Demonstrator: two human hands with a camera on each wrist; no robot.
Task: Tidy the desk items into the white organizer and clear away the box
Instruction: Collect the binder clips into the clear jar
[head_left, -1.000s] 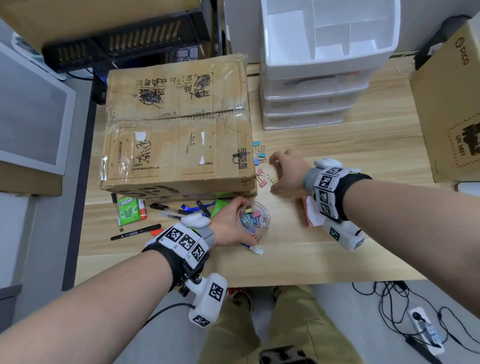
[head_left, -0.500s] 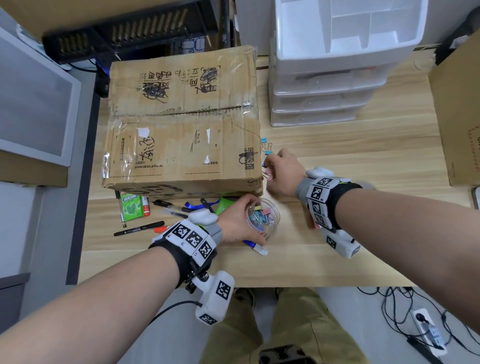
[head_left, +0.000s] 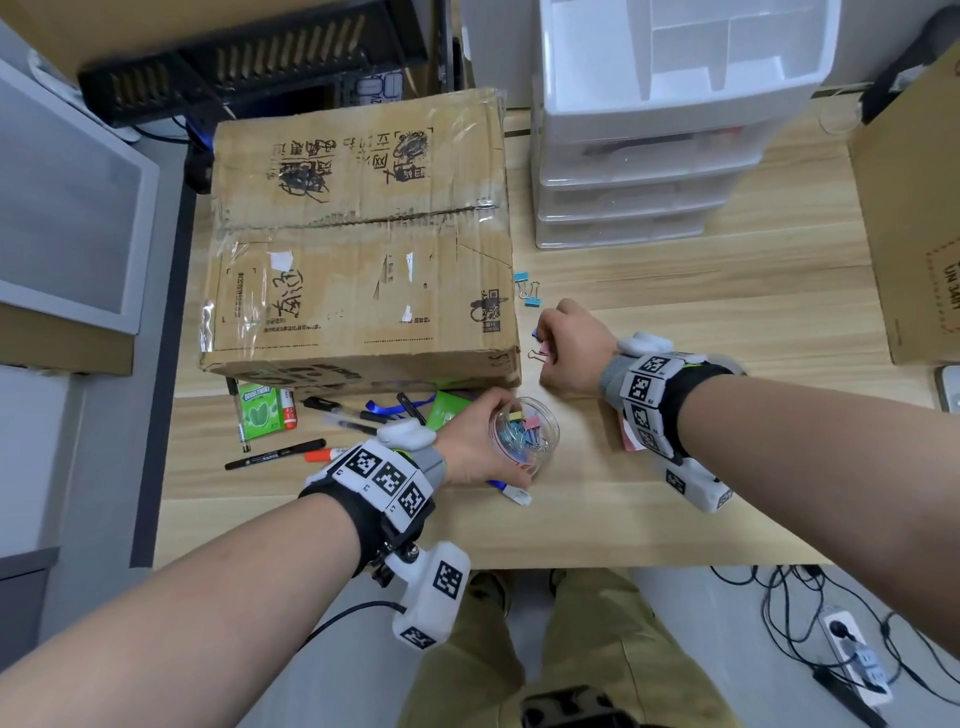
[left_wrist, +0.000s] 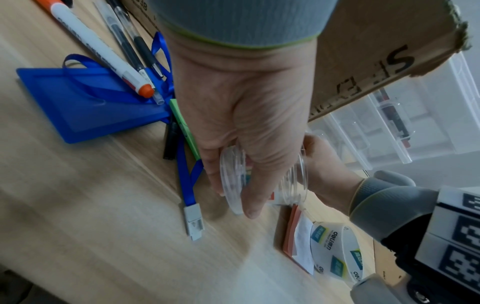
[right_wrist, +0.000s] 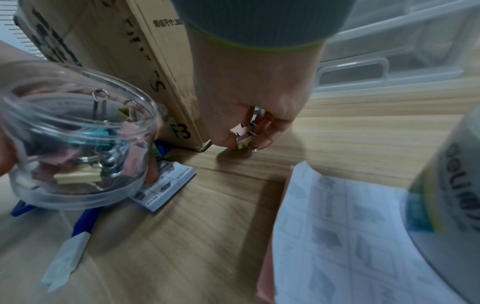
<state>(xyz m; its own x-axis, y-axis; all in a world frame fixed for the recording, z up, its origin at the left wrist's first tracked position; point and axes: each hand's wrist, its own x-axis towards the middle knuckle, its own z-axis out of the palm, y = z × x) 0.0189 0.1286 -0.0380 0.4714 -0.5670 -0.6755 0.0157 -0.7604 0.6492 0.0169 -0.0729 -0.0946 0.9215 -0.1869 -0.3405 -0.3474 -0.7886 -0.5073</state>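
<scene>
We hold the clear jar (head_left: 524, 435) in our left hand (head_left: 470, 441), with the fingers curled around its side, a little above the desk (head_left: 675, 291) and tilted, and it already has many colored clips inside. Our right hand (head_left: 574, 353) is down on the desk close to the corner of the cardboard box (head_left: 358, 244), and its fingers are bent around a small bunch of clips (right_wrist: 244, 135), pink and yellow as far as we can see. We think the main risk is that some clips slip out of this bunch on the way to the jar, because they are small and loosely gathered; they could fall on the desk or over its front edge to the floor. The tilted jar can also spill if we lean it more. Two blue clips (head_left: 527, 291) lie apart, farther along the box edge, and they are easy to forget. The white organizer (head_left: 649, 156) stands behind them at the back of the desk, well apart from both hands. The box is not yet cleared, and it stands on top of some pens (head_left: 343, 410) and a blue lanyard (left_wrist: 187, 185), so it blocks our reach to them. A tape roll (left_wrist: 335, 251) and a pad of notes (right_wrist: 337, 236) lie under our right wrist.
</scene>
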